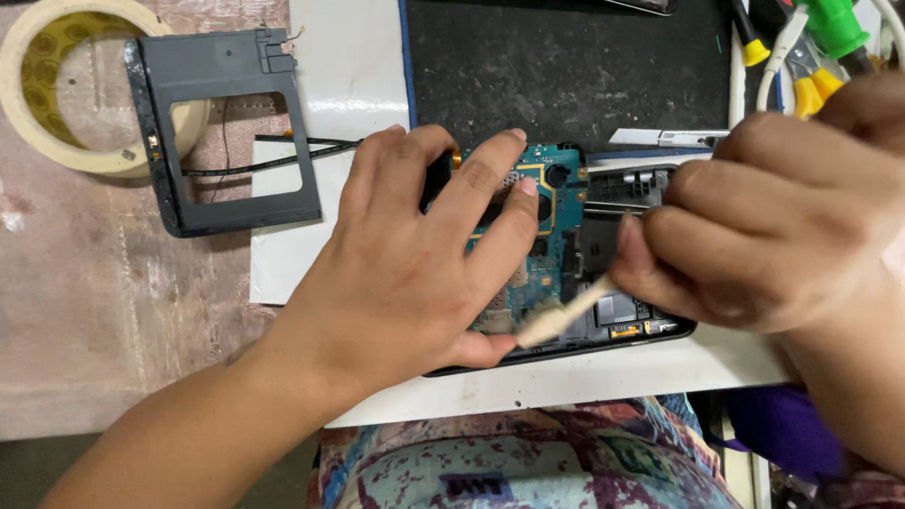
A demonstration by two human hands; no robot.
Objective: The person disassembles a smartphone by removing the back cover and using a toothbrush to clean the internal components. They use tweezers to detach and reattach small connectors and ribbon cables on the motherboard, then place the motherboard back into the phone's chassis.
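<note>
An opened phone [603,316] lies on a white board [349,75], its teal circuit board [542,269] bare. My left hand [415,254] lies flat over the phone's left part, fingers pressing on the circuit board and thumb at its near edge. My right hand [773,226] grips a small brush [556,316] with pale bristles. The bristle tip touches the lower part of the circuit board near my left thumb. Most of the phone's left side is hidden under my left hand.
A dark plastic phone frame [222,132] lies at the left, partly over a roll of masking tape [66,85]. A black mat [566,66] sits behind the phone. Screwdrivers with yellow and green handles [815,57] and a utility knife [665,138] lie at the back right.
</note>
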